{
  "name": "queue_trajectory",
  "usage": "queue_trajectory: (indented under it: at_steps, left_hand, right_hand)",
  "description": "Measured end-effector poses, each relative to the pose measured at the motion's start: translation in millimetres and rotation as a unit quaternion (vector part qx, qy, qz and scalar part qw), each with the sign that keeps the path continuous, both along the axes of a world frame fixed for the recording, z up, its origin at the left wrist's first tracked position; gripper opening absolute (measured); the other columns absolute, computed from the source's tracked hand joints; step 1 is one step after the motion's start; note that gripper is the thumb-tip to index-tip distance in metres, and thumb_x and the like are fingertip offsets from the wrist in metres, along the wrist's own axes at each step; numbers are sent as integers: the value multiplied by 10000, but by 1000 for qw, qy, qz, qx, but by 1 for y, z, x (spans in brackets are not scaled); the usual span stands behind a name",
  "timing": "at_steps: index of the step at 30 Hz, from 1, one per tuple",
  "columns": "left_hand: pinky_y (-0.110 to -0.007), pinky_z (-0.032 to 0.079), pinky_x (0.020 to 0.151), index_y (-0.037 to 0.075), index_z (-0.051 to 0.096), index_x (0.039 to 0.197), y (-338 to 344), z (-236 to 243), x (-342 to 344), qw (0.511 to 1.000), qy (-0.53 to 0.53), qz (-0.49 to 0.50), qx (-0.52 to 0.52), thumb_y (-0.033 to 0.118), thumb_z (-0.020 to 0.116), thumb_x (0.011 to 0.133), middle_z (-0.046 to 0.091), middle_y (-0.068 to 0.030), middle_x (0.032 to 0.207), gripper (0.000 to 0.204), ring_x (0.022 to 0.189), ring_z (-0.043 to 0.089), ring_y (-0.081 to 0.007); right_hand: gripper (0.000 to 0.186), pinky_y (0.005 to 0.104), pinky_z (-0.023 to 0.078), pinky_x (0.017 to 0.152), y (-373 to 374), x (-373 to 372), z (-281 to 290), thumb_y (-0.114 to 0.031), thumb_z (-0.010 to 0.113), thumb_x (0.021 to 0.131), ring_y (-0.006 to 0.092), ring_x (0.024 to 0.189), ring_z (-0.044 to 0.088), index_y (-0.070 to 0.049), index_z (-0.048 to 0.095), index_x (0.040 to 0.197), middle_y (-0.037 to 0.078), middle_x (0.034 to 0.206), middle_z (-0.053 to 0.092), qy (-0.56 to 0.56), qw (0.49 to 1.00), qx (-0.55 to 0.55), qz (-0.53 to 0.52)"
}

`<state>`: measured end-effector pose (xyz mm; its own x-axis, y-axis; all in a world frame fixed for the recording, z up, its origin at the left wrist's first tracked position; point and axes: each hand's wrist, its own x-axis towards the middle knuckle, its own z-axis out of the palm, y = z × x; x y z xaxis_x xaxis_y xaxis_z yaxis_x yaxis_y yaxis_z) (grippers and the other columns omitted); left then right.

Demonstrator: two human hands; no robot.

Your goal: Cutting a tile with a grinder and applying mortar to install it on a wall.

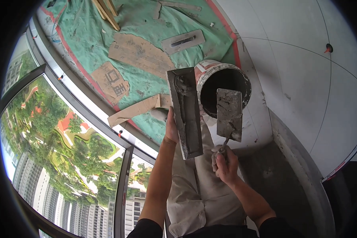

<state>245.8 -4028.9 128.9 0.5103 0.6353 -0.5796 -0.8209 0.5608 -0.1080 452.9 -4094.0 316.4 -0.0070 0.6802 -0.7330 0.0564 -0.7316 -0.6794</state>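
Observation:
My left hand [171,127] is closed on the left side of a long, narrow metal mortar trough [193,119], its fingers partly hidden beneath. Grey wet mortar [182,86] clings inside, mostly along the left wall and at the far end. My right hand [225,164] grips the handle of a trowel with a rectangular blade [229,109]. Mortar is smeared over that blade, which is held over the near part of a bucket's opening. The bucket [204,68] is white and red with a crusted rim and a dark inside. Trough and trowel are apart.
Green sheeting [85,29] edged with red tape covers the floor. On it lie cardboard pieces [141,53], a finishing trowel [182,42] and wooden legs [106,14]. Large windows [67,146] run along the left. A pale tiled wall [293,71] stands at right.

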Motion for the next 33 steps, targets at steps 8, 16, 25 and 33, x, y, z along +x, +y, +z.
queue_trajectory:
  at_steps: [8, 16, 25, 33]
  left_hand:
    - [-506, 526, 1202, 41, 355, 1747, -25, -5, -51, 997, 63, -17, -47, 858, 371, 1069, 547, -247, 1650, 1061, 1384, 648, -383]
    - [-508, 492, 1242, 16, 356, 1742, -47, -14, -60, 987, 155, 12, -51, 848, 329, 1079, 548, -249, 1662, 1064, 1465, 609, -382]
    - [-523, 499, 1236, 22, 335, 1754, -58, -33, -42, 994, 69, 40, -76, 854, 328, 1077, 534, -255, 1676, 1072, 1459, 611, -412]
    - [-522, 477, 1262, 7, 345, 1745, -47, -33, -47, 997, 57, 30, -30, 850, 293, 1084, 537, -268, 1669, 1072, 1481, 597, -406]
  right_hand:
    - [323, 559, 601, 768, 80, 142, -96, -340, 711, 1083, 440, 872, 772, -19, 669, 1088, 215, 880, 766, -385, 785, -12, 486]
    - [231, 521, 653, 815, 119, 129, -200, -189, 686, 1011, 411, 924, 813, -23, 822, 928, 209, 935, 819, -394, 650, -9, 649]
    - [268, 524, 660, 844, 122, 115, -233, -202, 656, 1025, 420, 957, 814, -16, 839, 966, 208, 986, 830, -369, 682, -97, 624]
    - [339, 535, 658, 876, 143, 97, -258, -301, 649, 1081, 422, 973, 813, -37, 839, 982, 204, 1002, 830, -411, 712, -47, 567]
